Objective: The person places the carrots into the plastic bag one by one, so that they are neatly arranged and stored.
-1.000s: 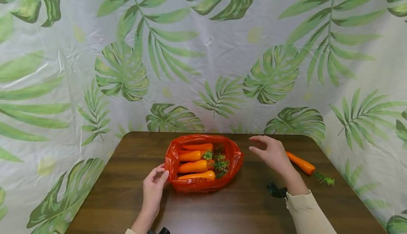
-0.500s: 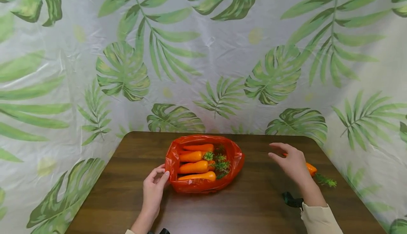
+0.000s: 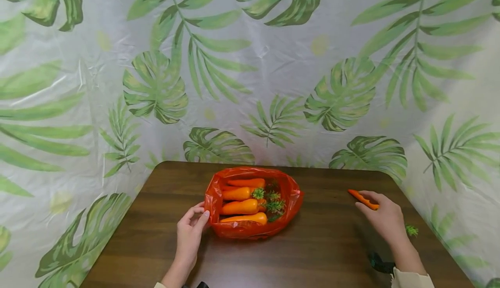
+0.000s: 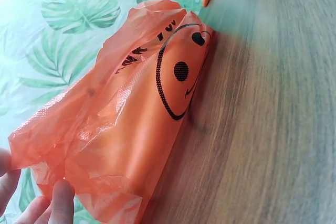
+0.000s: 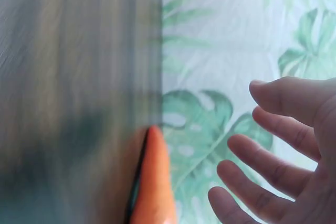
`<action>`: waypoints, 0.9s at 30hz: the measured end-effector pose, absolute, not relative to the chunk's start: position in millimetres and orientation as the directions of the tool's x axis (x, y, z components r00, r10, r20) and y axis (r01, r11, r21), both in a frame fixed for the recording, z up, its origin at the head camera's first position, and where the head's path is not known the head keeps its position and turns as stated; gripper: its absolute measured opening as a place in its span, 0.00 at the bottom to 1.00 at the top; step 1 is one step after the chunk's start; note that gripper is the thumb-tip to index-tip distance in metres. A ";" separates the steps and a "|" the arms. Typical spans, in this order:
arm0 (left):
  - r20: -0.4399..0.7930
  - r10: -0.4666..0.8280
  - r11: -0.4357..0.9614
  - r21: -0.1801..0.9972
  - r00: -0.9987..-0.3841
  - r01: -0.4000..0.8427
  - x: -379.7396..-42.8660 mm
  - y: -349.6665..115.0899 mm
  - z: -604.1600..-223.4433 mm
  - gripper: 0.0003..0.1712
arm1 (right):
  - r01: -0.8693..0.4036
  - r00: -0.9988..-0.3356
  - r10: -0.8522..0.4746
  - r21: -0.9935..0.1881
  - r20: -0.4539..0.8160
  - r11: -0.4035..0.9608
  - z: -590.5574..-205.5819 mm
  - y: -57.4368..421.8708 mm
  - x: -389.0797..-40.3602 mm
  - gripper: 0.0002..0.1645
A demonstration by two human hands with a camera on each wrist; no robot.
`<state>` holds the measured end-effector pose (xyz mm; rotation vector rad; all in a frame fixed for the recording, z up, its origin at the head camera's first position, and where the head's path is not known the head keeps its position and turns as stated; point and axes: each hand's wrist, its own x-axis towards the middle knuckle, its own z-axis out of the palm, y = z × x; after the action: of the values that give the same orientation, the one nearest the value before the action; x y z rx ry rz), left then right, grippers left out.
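A red plastic bag (image 3: 250, 232) lies open on the table, with several orange carrots (image 3: 239, 207) inside, their green tops to the right. My left hand (image 3: 187, 238) pinches the bag's left rim. The left wrist view shows the fingertips (image 4: 63, 200) at the bag's crumpled edge, and a black smiley print on its side. On the right, a loose carrot (image 3: 362, 199) lies on the table, and my right hand (image 3: 386, 220) is above it, covering its thick end. In the right wrist view the right fingers (image 5: 268, 163) are spread, apart from the carrot (image 5: 156, 192).
The dark wooden table (image 3: 297, 257) ends at a leaf-patterned sheet (image 3: 273, 75) that hangs behind it and along both sides. A black strap (image 3: 380, 264) is around the right wrist.
My right hand has moved right and toward me, from beside the bag to over the loose carrot. My left hand stays at the bag's rim.
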<state>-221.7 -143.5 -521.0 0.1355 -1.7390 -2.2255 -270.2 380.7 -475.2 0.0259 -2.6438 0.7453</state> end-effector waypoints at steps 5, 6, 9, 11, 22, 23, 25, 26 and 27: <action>0.120 -0.300 -0.223 0.956 -0.946 0.192 -222.6 -143.4 -520.6 0.13 | -0.055 -0.939 0.127 -0.504 0.319 0.862 -488.4 402.6 -263.6 0.33; 0.124 -0.299 -0.225 0.954 -0.946 0.196 -222.9 -143.4 -520.7 0.13 | -0.050 -0.939 0.131 -0.503 0.318 0.863 -490.7 407.0 -262.8 0.33; 0.130 -0.298 -0.226 0.953 -0.945 0.203 -223.4 -143.4 -521.0 0.14 | -0.043 -0.928 0.145 -0.486 0.342 0.873 -496.9 418.3 -261.7 0.29; 0.130 -0.300 -0.219 0.955 -0.945 0.201 -223.2 -143.4 -521.0 0.14 | -0.041 -0.919 0.153 -0.475 0.362 0.879 -500.3 424.6 -261.7 0.27; 0.100 -0.303 -0.220 0.960 -0.948 0.171 -222.7 -144.3 -518.6 0.16 | -0.037 -0.902 0.152 -0.423 0.405 0.905 -509.5 443.2 -267.1 0.26; 0.099 -0.304 -0.216 0.961 -0.948 0.170 -222.4 -144.0 -518.7 0.16 | -0.030 -0.903 0.155 -0.419 0.401 0.908 -510.4 444.3 -267.2 0.26; 0.101 -0.308 -0.218 0.960 -0.946 0.174 -221.9 -143.5 -519.0 0.15 | -0.014 -0.909 0.161 -0.416 0.384 0.909 -512.6 446.6 -266.8 0.27; 0.105 -0.310 -0.218 0.960 -0.945 0.178 -221.7 -143.2 -519.1 0.14 | -0.006 -0.914 0.164 -0.416 0.371 0.909 -513.8 447.6 -266.4 0.28; 0.109 -0.311 -0.215 0.960 -0.944 0.182 -221.6 -143.1 -518.9 0.14 | 0.002 -0.918 0.167 -0.416 0.360 0.909 -515.2 448.7 -266.0 0.28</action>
<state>-221.6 -143.1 -518.9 0.1522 -1.7337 -2.2237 -266.0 448.7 -515.2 -0.1237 -2.6780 0.5827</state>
